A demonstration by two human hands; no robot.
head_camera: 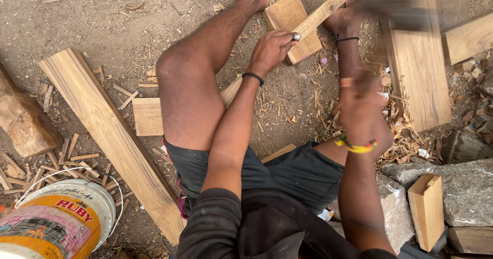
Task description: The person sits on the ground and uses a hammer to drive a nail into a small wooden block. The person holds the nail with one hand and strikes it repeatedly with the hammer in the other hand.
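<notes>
Dark shorts [303,174] and a sleeve are filling the bottom of the head view, where the person is sitting on the dirt ground [102,17] with legs spread. Farther out, the left hand [271,49] is pressing down on a long wooden stick [328,6], fingers curled together around its lower end. That stick is lying slanted across a small square block of wood [287,15], between the person's feet. Nearer in, the right hand [359,102] is raised and blurred, and I cannot tell how its fingers are sitting; a dark smeared shape [398,10] is showing above it. A broad plank [418,59] is lying just right of that arm, among wood chips [405,136]. On the left, a long board [110,136] is running diagonally past a white and orange bucket [61,220]. Grey stones [457,184] are sitting at the lower right.
</notes>
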